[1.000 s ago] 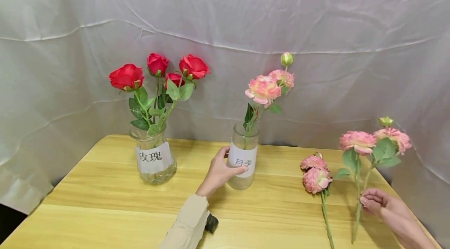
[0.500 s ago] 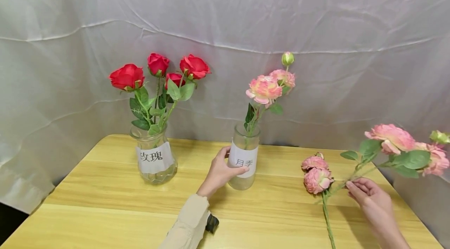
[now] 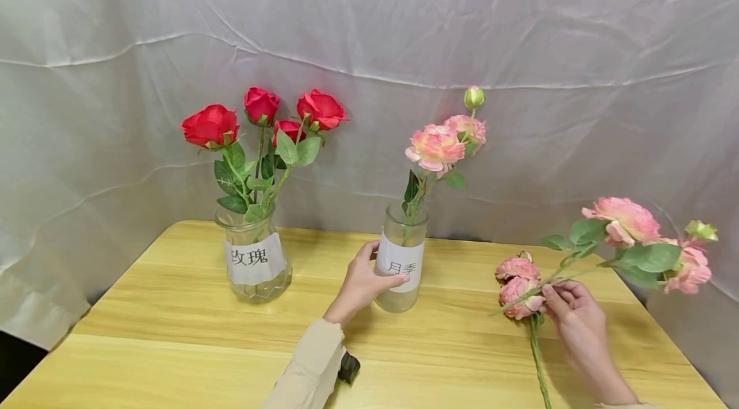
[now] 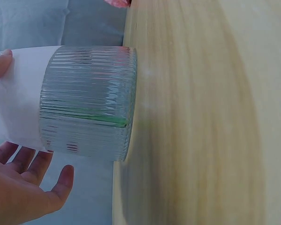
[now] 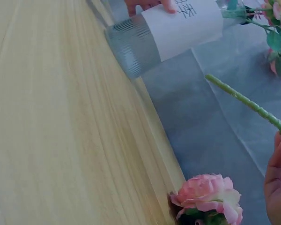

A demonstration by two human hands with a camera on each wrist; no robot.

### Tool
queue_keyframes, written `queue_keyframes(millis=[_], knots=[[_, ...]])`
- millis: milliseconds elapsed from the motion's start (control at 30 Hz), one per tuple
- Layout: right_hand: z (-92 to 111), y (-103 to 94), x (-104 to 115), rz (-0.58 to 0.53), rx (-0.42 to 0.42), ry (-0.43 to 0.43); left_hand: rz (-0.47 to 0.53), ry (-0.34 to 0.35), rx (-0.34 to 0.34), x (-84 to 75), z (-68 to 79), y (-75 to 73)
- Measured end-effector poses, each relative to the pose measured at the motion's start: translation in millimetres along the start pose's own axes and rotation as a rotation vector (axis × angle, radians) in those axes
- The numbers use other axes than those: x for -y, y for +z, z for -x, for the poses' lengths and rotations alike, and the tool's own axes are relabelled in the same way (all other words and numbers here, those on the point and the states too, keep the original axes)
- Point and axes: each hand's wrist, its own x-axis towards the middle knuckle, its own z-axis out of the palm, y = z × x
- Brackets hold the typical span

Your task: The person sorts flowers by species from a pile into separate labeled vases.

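Note:
My left hand (image 3: 362, 284) holds the ribbed glass vase (image 3: 398, 299) with its white paper label; the thumb lies across the label and the other fingers go round the far side. A pink-flowered spray (image 3: 437, 147) stands in this vase. In the left wrist view the vase's base (image 4: 91, 101) shows a green stem end inside. My right hand (image 3: 580, 325) pinches a second pink flower spray (image 3: 626, 223) by its stem, tilted with the blooms to the right. Its bare stem end (image 5: 246, 101) points toward the vase in the right wrist view. Another pink flower (image 3: 522, 297) lies on the table below it.
A wider glass vase (image 3: 258, 290) with a label holds several red roses (image 3: 210, 125) on the left. The wooden table (image 3: 190, 345) ends at a grey curtain (image 3: 369, 24). A small black object (image 3: 349, 368) sits at the left sleeve (image 3: 308, 361).
The right hand has moved left with the flower spray, which has tipped from upright to slanting, its stem end swinging toward the vase. The left hand stays on the vase.

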Motion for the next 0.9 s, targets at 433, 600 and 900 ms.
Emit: queue_keyframes(millis=[433,600,900], knots=[[-9,28.2,7,0.229,-0.084,-0.001,-0.008,0.001,-0.009,-0.2,0.8,-1.7],[-15,41.4,10,0.285,-0.111,-0.014,-0.007,0.003,-0.009,0.5,1.1,-1.4],[-28,67.8,22,0.348,-0.067,0.022,-0.003,0.008,0.002,0.5,-0.3,0.2]])
